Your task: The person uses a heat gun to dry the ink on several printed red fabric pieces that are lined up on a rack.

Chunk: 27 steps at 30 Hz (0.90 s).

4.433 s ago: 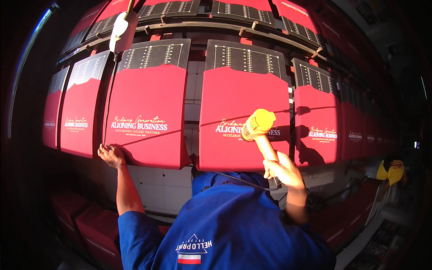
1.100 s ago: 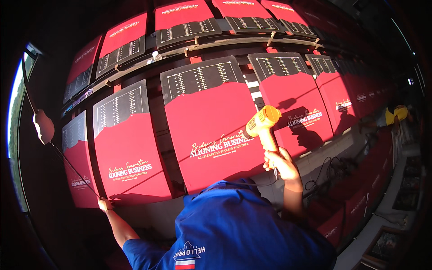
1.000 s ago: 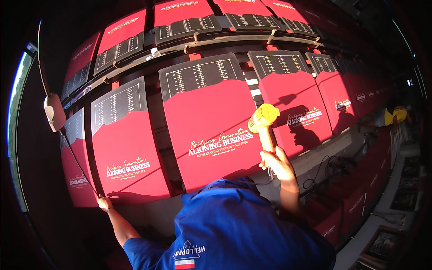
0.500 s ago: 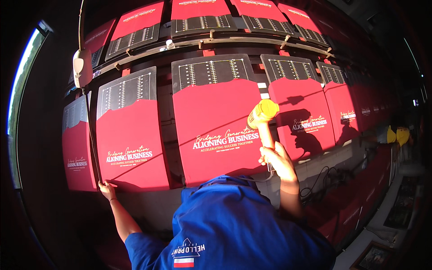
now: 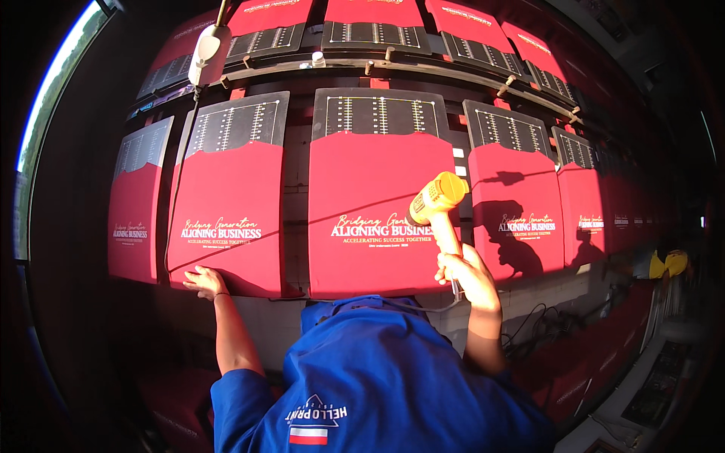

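My right hand point(image 5: 470, 278) is wrapped round the handle of a yellow hair dryer point(image 5: 439, 195), raised in front of the middle red printed fabric point(image 5: 374, 181). A grey cord runs down from the handle and passes behind my blue shirt. My left hand point(image 5: 205, 282) is at the lower edge of the red printed fabric point(image 5: 226, 181) left of the middle one. Its fingers are apart with nothing seen in them; whether they touch the cloth I cannot tell. Each piece of fabric lies on a dark board point(image 5: 377, 113) marked with white scales.
A wooden rail point(image 5: 423, 65) with pegs crosses behind the boards, and a small clear bottle point(image 5: 318, 59) stands on it. A white power strip point(image 5: 209, 54) hangs at the upper left, its cord trailing downward. More red pieces on boards line the back row. Black cables point(image 5: 540, 321) lie at right.
My left hand has let go of the hanging cord, and its fingers have spread at the fabric's edge. The view has shifted slightly. My right hand still holds the hair dryer, now tilted a little differently.
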Tool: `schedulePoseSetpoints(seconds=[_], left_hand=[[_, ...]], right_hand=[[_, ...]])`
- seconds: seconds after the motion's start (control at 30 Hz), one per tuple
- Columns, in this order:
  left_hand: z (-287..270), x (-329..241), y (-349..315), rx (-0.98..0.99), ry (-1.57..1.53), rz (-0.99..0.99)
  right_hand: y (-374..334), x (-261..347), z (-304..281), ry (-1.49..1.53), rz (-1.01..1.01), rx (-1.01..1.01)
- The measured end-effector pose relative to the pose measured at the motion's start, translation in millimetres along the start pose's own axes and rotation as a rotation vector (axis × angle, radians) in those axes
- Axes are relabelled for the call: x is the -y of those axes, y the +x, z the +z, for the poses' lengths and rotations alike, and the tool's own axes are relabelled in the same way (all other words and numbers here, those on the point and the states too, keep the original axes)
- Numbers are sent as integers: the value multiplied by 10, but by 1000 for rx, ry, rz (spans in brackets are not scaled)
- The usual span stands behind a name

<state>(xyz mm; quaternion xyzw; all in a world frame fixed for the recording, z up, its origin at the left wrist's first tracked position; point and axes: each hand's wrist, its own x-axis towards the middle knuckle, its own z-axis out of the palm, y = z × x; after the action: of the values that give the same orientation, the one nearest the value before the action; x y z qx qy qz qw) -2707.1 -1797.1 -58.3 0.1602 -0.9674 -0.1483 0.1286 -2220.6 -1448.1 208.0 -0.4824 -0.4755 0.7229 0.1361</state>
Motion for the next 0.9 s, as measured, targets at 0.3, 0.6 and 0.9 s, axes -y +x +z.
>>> schedulePoseSetpoints(seconds=[0.3, 0.6, 0.9], left_hand=[[-446, -238, -327, 32, 57, -105], [-630, -428, -406, 32, 24, -172], [-588, -359, -393, 14, 24, -109]], right_hand=[[91, -66, 119, -94, -17, 151], [112, -19, 230, -131, -37, 129], [180, 51, 354, -131, -9, 185]])
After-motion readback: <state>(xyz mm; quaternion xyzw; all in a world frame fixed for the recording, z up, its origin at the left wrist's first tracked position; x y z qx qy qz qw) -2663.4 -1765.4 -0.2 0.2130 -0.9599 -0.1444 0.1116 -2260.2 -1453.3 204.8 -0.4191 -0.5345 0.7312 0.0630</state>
